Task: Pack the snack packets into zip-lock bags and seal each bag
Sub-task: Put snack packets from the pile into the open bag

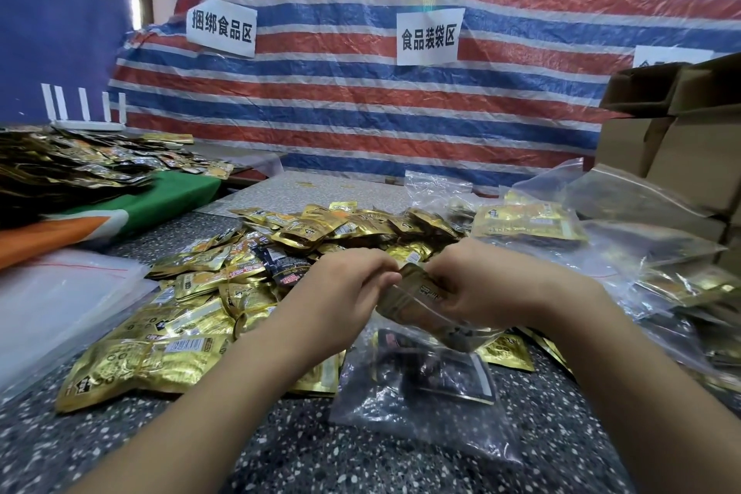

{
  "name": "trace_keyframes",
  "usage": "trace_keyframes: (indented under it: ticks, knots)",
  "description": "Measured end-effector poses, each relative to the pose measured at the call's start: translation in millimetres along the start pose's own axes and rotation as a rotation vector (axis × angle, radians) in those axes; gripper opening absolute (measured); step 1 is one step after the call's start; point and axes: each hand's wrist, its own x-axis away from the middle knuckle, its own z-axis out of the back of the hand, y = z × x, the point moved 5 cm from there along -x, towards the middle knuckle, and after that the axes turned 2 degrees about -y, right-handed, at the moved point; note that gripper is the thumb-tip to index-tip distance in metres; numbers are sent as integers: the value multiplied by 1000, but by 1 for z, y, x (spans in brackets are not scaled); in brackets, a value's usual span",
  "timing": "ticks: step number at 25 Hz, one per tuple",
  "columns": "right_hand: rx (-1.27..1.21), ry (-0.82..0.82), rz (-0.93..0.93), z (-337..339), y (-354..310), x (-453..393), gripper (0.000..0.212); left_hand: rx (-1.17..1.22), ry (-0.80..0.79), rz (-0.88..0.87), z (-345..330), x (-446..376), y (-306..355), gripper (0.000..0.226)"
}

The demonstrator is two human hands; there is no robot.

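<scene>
A clear zip-lock bag (425,317) with gold and dark snack packets inside hangs just above the speckled table (280,449). My left hand (341,289) pinches its top edge from the left. My right hand (485,285) grips the same top edge from the right, fingers curled over it. Loose gold snack packets (208,293) lie heaped across the table in front and to the left. A second clear bag (425,385) holding dark packets lies flat under my wrists.
Filled zip-lock bags (625,237) pile up at the right, below stacked cardboard boxes (689,140). A stack of empty clear bags (60,301) lies at the left. More packets (72,168) cover a green and orange cloth at far left. A striped tarp hangs behind.
</scene>
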Motion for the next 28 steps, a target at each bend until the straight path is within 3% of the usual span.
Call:
trace_keyframes:
  ticks: [7,13,19,23,28]
  knots:
    - [72,111,-29,29,-9,11,20,38,164,20,15,-2,3,16]
    - [-75,169,-30,42,-18,17,71,124,237,67,22,-1,4,13]
    - [-17,199,21,46,-14,20,22,188,259,113,21,-4,3,15]
    - [-98,316,33,65,-8,30,22,201,284,153,28,-23,11,17]
    - [-129,585,58,95,2,51,27,308,222,42,47,-60,34,11]
